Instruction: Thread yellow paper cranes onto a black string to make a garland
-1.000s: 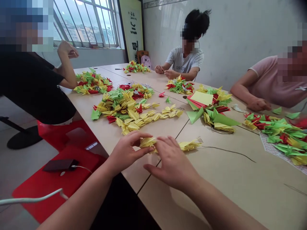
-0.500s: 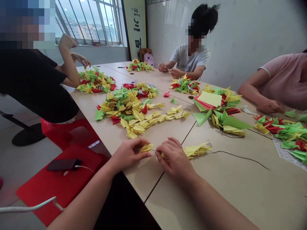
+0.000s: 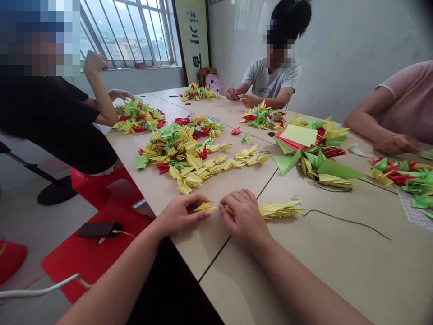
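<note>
Between the thumb and fingers of my left hand [image 3: 184, 214] is a yellow folded paper piece [image 3: 204, 206], its tip pointing right. My right hand [image 3: 244, 217] is closed over the left end of a string of yellow folded paper pieces [image 3: 282, 209] lying on the table. From that string's right end a dark cord [image 3: 347, 221] trails over the tabletop. A small gap separates my two hands. Just beyond them lies a chain of yellow paper pieces [image 3: 216, 168], joined to a large mixed pile [image 3: 179, 142] of yellow, green and red folded paper.
Square paper sheets [image 3: 299, 135] and folded pieces lie at the right centre. More paper piles [image 3: 138, 115] sit around the table [image 3: 304, 271]. Three other people work around it. A red stool [image 3: 84, 253] holding a black power bank [image 3: 99, 229] stands at the left.
My left hand still pinches yellow paper, and the dark cord seen between my hands before is no longer distinct. The view has shifted slightly. The left co-worker's far hand has lowered toward a pile.
</note>
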A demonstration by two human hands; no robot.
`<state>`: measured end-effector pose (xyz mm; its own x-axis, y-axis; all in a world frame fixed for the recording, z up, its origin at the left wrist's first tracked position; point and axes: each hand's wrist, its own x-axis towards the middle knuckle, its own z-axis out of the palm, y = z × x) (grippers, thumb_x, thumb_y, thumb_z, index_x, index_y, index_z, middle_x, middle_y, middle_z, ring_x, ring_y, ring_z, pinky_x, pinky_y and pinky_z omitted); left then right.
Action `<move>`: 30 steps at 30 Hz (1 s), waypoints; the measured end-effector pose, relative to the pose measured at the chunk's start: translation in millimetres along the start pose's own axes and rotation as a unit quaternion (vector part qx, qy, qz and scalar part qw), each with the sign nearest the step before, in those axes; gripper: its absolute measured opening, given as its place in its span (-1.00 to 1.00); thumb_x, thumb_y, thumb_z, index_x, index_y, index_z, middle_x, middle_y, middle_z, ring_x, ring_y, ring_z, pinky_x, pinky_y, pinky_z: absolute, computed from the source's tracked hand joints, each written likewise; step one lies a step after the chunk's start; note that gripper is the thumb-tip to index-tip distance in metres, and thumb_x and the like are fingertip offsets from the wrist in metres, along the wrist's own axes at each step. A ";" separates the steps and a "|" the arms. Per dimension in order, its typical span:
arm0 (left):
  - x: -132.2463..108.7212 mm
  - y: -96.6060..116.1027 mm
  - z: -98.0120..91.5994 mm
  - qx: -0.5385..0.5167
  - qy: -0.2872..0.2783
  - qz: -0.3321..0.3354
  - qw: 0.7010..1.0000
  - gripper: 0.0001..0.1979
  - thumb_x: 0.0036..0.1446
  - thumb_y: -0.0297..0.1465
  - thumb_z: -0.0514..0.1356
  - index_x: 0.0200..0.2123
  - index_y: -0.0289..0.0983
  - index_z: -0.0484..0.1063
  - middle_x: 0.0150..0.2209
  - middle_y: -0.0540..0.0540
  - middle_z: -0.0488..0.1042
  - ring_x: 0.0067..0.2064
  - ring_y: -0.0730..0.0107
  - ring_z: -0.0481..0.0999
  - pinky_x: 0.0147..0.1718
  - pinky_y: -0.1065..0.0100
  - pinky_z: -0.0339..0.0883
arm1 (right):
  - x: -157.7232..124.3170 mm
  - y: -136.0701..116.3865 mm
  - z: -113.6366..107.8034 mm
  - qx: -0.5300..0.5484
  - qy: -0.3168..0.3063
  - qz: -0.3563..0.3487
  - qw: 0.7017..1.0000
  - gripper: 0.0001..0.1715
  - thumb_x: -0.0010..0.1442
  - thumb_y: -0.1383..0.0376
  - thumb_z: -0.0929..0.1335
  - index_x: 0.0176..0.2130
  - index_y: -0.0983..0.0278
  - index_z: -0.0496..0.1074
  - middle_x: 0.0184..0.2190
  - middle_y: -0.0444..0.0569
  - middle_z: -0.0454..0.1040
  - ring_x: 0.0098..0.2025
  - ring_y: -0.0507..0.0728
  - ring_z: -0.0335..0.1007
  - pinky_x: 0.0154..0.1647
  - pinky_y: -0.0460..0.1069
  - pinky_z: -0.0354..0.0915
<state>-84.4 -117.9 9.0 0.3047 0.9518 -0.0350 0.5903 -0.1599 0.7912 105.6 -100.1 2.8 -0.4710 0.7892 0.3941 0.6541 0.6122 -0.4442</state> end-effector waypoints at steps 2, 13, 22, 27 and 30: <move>0.2 0.8 1.4 0.014 0.016 -0.003 1.000 -0.66 0.08 -0.14 0.05 -0.23 -0.28 0.36 -0.37 -0.01 0.44 -0.35 0.45 0.38 -0.37 0.44 0.26 | 0.1 -0.6 -0.4 -0.007 -0.005 0.004 1.000 -0.87 0.13 0.32 0.23 -0.39 0.24 0.35 -0.37 -0.09 0.43 -0.22 0.10 0.26 0.07 0.10 -0.03; 6.5 -2.4 9.6 0.198 0.111 0.068 0.972 -0.69 0.17 -0.25 -0.02 -0.09 -0.22 0.36 -0.15 -0.08 0.39 -0.06 0.34 0.32 -0.05 0.29 0.19 | -1.3 -5.4 5.6 -0.084 -0.045 -0.012 0.995 -0.78 0.12 0.27 0.22 -0.22 0.25 0.35 -0.22 -0.03 0.42 -0.08 0.16 0.23 0.13 0.19 -0.14; 0.0 -4.4 8.1 0.221 0.172 0.099 0.955 -0.70 0.17 -0.25 -0.01 -0.14 -0.24 0.38 -0.12 -0.11 0.37 -0.05 0.36 0.33 -0.05 0.30 0.23 | -2.4 -4.2 5.1 -0.041 0.044 -0.039 0.997 -0.67 0.11 0.18 0.25 -0.13 0.26 0.33 -0.15 -0.01 0.42 0.00 0.18 0.19 0.17 0.21 -0.20; -2.9 7.5 18.0 0.370 0.108 0.231 0.893 -0.57 0.15 -0.19 0.00 0.07 -0.18 0.21 0.14 -0.07 0.19 0.19 0.21 0.05 0.14 0.16 -0.05 | 6.4 5.2 -49.2 0.029 0.248 -0.008 0.968 -0.82 0.15 0.28 0.23 -0.30 0.26 0.39 -0.31 -0.04 0.47 -0.13 0.12 0.30 0.03 0.11 0.10; -3.4 14.0 27.4 0.407 0.006 0.264 0.874 -0.47 0.16 -0.12 -0.09 0.18 -0.13 0.00 0.21 0.01 0.05 0.24 0.23 -0.08 0.19 0.13 -0.22 | -3.4 17.8 -89.1 0.064 0.336 0.025 0.939 -0.80 0.16 0.26 0.22 -0.33 0.26 0.40 -0.33 -0.05 0.46 -0.20 0.10 0.34 -0.11 0.05 0.23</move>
<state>-56.6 -130.5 3.5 0.6901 0.6914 0.2138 0.7081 -0.7061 -0.0025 171.5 -96.3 65.2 0.0660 0.6347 0.7699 0.5686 0.6101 -0.5518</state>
